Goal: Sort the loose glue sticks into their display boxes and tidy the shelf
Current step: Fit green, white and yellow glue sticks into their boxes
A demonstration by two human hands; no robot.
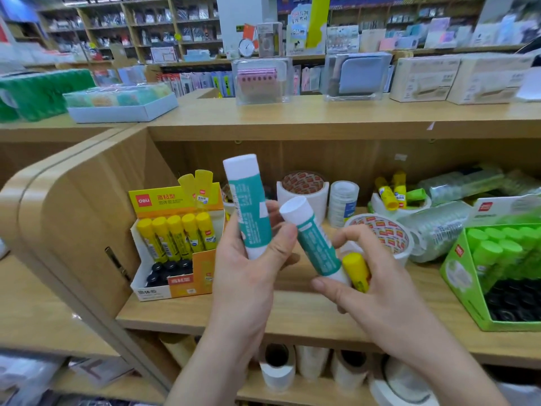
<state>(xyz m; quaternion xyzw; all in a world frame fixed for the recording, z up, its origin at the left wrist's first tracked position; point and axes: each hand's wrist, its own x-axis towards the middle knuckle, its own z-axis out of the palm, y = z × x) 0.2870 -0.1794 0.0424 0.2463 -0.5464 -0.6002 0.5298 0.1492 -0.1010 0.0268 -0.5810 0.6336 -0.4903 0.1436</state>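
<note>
Left hand (248,268) centre frame, gripping upright teal glue stick (251,206); right hand (366,291) clutching second teal stick (316,244), tilted, plus yellow stick (355,271). Yellow display box (175,202) left of centre.

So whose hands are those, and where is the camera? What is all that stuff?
The camera sits on a person's head and looks down, so you see their own two hands. The left hand holds an upright teal glue stick. The right hand holds a tilted teal glue stick and a yellow glue stick. On the wooden shelf stand a yellow display box of yellow sticks, a green display box of green ones, and tape rolls between them.
</note>
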